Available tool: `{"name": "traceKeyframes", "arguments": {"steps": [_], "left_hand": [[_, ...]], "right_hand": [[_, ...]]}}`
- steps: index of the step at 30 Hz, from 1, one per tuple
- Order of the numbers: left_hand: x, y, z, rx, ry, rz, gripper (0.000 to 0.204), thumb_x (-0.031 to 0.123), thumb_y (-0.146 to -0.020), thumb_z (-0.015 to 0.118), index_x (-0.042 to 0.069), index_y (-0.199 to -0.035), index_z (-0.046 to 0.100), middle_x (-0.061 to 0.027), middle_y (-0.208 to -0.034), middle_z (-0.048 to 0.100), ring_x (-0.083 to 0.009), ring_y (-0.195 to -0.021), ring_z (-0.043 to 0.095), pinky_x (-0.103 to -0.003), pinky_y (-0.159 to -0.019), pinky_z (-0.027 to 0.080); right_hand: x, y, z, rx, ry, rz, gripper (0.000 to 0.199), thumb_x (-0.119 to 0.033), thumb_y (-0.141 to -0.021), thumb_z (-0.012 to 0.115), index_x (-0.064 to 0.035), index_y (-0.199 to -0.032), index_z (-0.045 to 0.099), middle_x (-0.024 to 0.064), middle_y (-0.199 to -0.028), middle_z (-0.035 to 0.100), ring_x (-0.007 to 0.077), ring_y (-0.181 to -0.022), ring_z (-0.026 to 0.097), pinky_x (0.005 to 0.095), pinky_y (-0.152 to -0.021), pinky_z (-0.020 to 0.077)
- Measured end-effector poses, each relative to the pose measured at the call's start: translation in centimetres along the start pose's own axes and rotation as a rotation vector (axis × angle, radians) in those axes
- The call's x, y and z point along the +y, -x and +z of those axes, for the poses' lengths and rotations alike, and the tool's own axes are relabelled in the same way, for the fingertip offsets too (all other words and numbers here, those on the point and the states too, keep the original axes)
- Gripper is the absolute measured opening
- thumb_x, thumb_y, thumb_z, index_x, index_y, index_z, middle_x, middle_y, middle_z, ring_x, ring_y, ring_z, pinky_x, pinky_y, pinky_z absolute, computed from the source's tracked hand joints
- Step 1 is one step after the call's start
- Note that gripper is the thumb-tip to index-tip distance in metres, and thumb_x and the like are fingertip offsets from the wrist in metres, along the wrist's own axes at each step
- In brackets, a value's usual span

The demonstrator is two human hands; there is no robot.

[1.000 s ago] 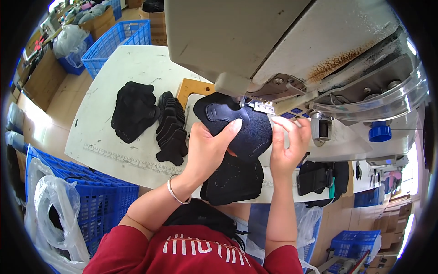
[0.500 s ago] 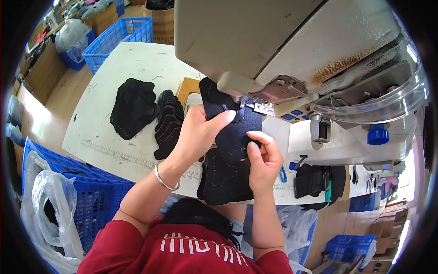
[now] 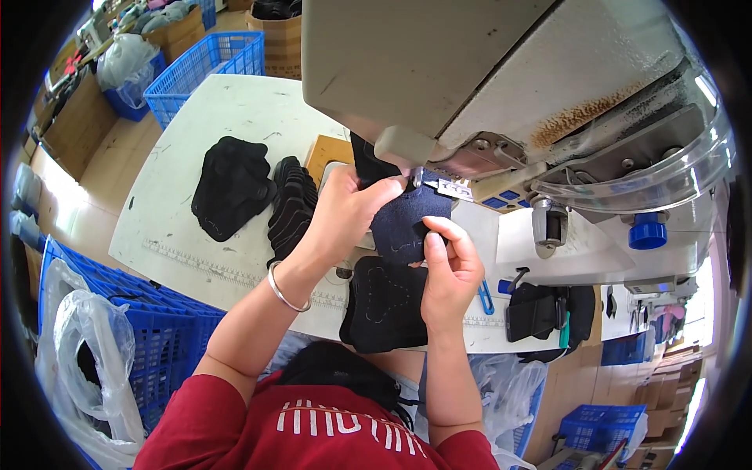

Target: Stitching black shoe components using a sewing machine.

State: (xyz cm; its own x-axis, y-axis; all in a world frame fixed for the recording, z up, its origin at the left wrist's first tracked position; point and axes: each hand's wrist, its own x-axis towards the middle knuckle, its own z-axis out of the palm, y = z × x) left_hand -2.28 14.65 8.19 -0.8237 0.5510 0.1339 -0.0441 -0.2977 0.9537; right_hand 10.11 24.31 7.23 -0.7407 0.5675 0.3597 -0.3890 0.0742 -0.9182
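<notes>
Under the sewing machine head (image 3: 407,70): we have a dark navy fabric piece (image 3: 403,223) at the presser foot (image 3: 417,179), its far part beneath the machine and its near edge reaching toward us.
Step in hand: we judge it to be guiding the fabric at the foot for stitching; whether the needle is running, we cannot tell.
Next move: in our judgement it calls for the fabric lying flat and turning gently with the stitch line, our left thumb clear of the needle.
Left hand (image 3: 345,211): its thumb lies on the fabric just beside the foot; the other fingers are partly hidden, so we cannot tell whether they close on the underside.
Right hand (image 3: 453,270): thumb and forefinger are drawn together, pinching the fabric's right edge, while the remaining fingers curl loosely.
Between the hands: they stand apart from each other, with the fabric spanning the gap.
Near edge of the tabletop (image 3: 168,211): we see a black fabric stack (image 3: 384,305) with pale outline marks.
Left of the machine: a fanned row of black pieces (image 3: 290,211) runs beside a rumpled black pile (image 3: 231,188).
Right of our hands: a slim blue tool (image 3: 486,299) lies near a dark phone (image 3: 529,317).
</notes>
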Motion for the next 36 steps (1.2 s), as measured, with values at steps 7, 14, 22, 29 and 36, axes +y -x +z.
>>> {"name": "traceKeyframes", "arguments": {"steps": [7,14,22,29,36], "left_hand": [[0.7,0.0,1.1,0.047,0.137,-0.004,0.015,0.010,-0.083,0.058,-0.003,-0.077,0.064,0.0035,-0.068,0.057,-0.0013,-0.061,0.049,-0.019,-0.053,0.038],[-0.2,0.1,0.3,0.006,0.125,-0.083,0.012,0.009,-0.084,0.057,0.002,-0.088,0.066,0.0021,-0.078,0.062,-0.0038,-0.067,0.055,-0.020,-0.057,0.042],[0.4,1.2,1.7,0.133,0.055,0.014,0.018,0.014,-0.086,0.056,-0.001,-0.082,0.065,0.0068,-0.066,0.053,-0.0014,-0.058,0.045,-0.021,-0.050,0.034],[0.9,1.4,2.1,0.131,0.172,-0.018,0.016,0.011,-0.087,0.056,-0.002,-0.089,0.065,0.0059,-0.075,0.057,-0.0020,-0.069,0.049,-0.022,-0.062,0.039],[0.1,1.1,0.7,0.105,0.112,0.009,0.019,0.020,-0.088,0.060,0.004,-0.093,0.067,0.0026,-0.074,0.062,-0.0033,-0.055,0.050,-0.019,-0.044,0.037]], "right_hand": [[0.2,-0.7,0.1,0.031,0.024,-0.039,0.018,-0.003,-0.091,0.057,-0.0007,-0.107,0.064,0.0028,-0.100,0.063,0.0046,-0.079,0.057,0.0205,-0.062,0.0515],[0.1,-1.1,-0.2,0.035,0.073,-0.053,0.018,-0.002,-0.090,0.057,-0.0001,-0.106,0.064,0.0015,-0.097,0.063,0.0033,-0.076,0.055,0.0185,-0.062,0.0484],[0.2,-1.7,-0.2,0.104,0.065,-0.107,0.016,-0.002,-0.091,0.057,-0.0005,-0.104,0.066,-0.0010,-0.095,0.062,0.0023,-0.076,0.052,0.0175,-0.063,0.0427],[0.0,-1.0,0.1,0.096,0.148,-0.095,0.017,-0.003,-0.090,0.057,-0.0012,-0.106,0.064,0.0003,-0.098,0.062,0.0030,-0.079,0.053,0.0173,-0.068,0.0431],[-0.2,-0.9,0.3,0.030,0.138,-0.011,0.021,-0.002,-0.089,0.059,-0.0011,-0.109,0.063,0.0019,-0.105,0.062,0.0031,-0.079,0.055,0.0195,-0.065,0.0516]]}}
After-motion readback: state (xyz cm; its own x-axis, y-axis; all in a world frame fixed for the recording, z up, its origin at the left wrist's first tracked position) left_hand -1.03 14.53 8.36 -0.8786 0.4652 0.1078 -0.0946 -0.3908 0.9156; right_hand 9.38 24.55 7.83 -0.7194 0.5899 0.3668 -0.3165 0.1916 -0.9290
